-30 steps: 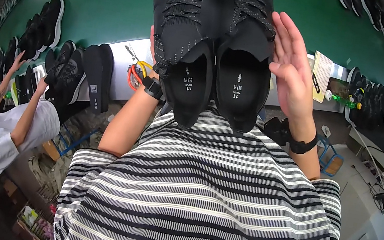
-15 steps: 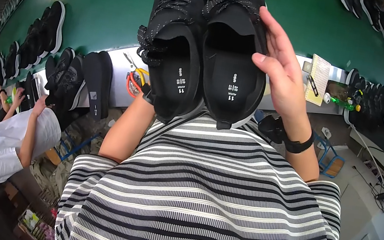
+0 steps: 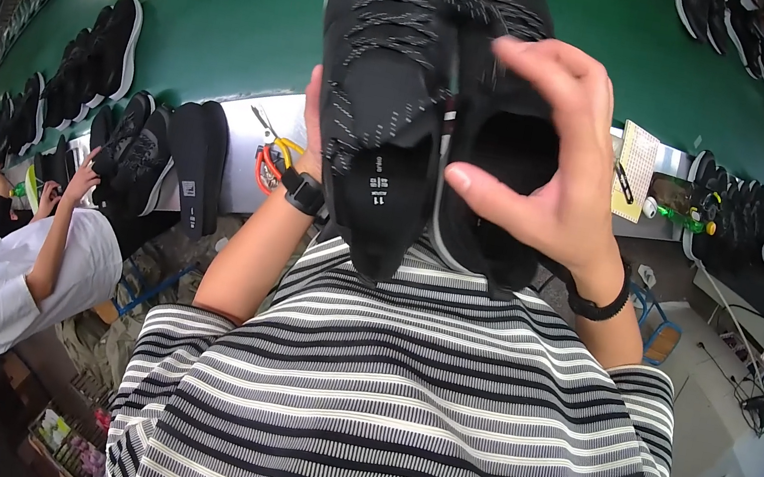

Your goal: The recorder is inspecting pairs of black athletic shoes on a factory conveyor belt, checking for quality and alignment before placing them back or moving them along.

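A pair of black sneakers with speckled laces is held up in front of my striped top, toes pointing away. My left hand (image 3: pixel 314 126) grips the left sneaker (image 3: pixel 387 57) at its outer side, most of its fingers hidden behind the shoe. A pale printed mark shows on that sneaker's insole. Over the right sneaker (image 3: pixel 503 148) is my right hand (image 3: pixel 557 157), its thumb and fingers spread apart above the opening and laces. It holds nothing that I can see. The two sneakers lie side by side, the right one tilted.
On the green table (image 3: pixel 230 1) stand rows of black shoes (image 3: pixel 110 52) at left and more (image 3: pixel 750 214) at right. Orange-handled pliers (image 3: pixel 274 160), a dark pair of soles (image 3: pixel 198 157), a paper pad (image 3: pixel 634 170) and a green bottle (image 3: pixel 683 218) lie along the near edge. A co-worker (image 3: pixel 43 273) sits at left.
The sneakers have shifted right and toward me, and turned so a pale sole edge shows between them. My right hand has moved from the right sneaker's outer side to above it. More of my left hand shows.
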Tool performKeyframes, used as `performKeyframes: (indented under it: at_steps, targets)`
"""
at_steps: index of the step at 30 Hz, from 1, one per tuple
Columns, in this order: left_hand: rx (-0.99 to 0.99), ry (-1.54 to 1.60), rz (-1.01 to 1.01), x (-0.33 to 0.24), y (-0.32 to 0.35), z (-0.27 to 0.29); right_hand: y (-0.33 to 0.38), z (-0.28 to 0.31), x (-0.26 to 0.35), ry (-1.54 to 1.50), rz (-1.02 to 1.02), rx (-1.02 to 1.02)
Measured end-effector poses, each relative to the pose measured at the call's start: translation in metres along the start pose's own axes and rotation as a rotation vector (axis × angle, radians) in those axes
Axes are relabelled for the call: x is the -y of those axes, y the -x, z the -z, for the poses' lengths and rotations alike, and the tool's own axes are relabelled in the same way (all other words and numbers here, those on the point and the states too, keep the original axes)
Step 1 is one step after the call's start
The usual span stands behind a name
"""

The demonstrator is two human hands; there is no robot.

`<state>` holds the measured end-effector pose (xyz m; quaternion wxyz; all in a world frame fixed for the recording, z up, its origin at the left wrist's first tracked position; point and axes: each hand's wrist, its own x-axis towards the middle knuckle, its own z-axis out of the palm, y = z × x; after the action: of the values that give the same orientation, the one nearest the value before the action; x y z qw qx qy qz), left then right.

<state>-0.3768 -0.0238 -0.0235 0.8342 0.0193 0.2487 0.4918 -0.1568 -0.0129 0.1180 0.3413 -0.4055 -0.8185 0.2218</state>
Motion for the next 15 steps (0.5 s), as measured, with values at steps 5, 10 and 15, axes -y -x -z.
performKeyframes:
  at_steps: [5, 10, 15]
  targets:
    - [0.181, -0.049, -0.017, 0.005, -0.013, -0.003, -0.016, 0.003, 0.02, 0.099, 0.114, 0.113]
    - [0.607, 0.364, 0.141, 0.003, -0.016, -0.004, -0.023, 0.004, 0.013, -0.12, 0.112, 0.167]
    - [0.396, 0.273, 0.14, 0.003, -0.011, -0.003, -0.022, -0.009, 0.002, -0.917, -0.419, -0.125]
